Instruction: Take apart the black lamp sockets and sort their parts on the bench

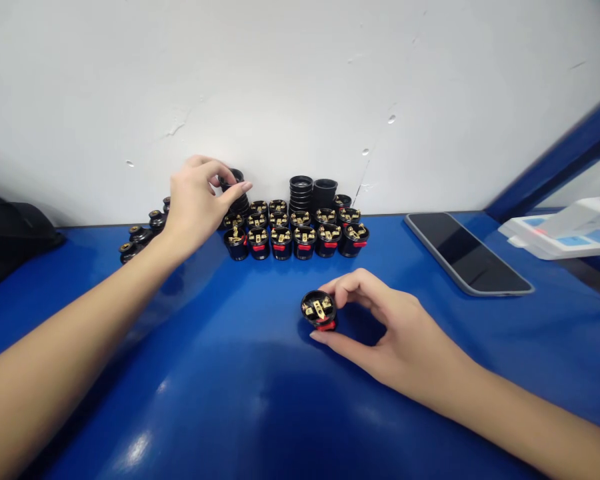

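My right hand (375, 323) pinches a black lamp socket base (319, 308) between thumb and fingertips, just over the blue table. Brass contacts show inside its open top, and a red tab sits on its near side. At the back, my left hand (205, 200) has its thumb and fingers closed around the top of a black threaded sleeve (238, 197). The fingers partly hide this sleeve. Beside and in front of it stand rows of similar socket bases (281, 241), upright, with brass contacts and red tabs.
More black sleeves (301, 193) stand behind the rows, against the white wall (300, 80). Several small black caps (139, 233) lie left, partly behind my left forearm. A phone (467, 252) lies on the blue table (220, 373) at right, near a white plastic item (565, 233). A dark object (15, 233) is far left.
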A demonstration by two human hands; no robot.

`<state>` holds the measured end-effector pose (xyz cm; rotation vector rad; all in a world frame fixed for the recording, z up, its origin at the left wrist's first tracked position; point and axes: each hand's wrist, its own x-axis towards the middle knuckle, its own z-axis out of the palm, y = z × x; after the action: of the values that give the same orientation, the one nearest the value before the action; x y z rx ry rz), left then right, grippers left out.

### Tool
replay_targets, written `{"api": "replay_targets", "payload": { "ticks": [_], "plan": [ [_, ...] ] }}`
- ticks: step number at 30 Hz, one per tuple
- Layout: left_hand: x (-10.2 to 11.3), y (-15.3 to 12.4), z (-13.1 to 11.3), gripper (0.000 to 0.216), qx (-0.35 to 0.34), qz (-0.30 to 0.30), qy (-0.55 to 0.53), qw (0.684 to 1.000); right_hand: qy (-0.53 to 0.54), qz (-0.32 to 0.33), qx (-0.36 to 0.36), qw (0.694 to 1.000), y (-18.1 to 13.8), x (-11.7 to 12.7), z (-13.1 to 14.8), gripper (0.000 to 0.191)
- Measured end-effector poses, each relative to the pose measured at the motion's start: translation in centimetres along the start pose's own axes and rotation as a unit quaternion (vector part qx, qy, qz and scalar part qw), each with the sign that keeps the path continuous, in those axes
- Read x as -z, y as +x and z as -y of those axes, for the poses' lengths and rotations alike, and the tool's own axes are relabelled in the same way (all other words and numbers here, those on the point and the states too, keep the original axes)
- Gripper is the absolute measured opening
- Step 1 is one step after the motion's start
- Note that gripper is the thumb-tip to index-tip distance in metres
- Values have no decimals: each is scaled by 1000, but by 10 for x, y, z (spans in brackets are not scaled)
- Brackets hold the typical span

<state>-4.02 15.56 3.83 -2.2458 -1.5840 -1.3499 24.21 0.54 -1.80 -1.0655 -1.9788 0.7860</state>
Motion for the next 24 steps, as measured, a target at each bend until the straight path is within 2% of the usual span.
{"api": "replay_targets", "payload": {
  "ticks": [7, 16, 24],
  "plan": [
    [-2, 1, 2, 18, -15, -19, -23, 999, 7, 7, -2, 1000, 0, -1, 0, 33],
    [-2, 1, 6, 18, -59, -5, 46, 997, 9, 9, -5, 1000, 1, 0, 1, 32],
    [-3, 5, 11, 20, -76, 10, 55, 996, 7, 11, -5, 1000, 2, 0, 1, 31]
  ]
}}
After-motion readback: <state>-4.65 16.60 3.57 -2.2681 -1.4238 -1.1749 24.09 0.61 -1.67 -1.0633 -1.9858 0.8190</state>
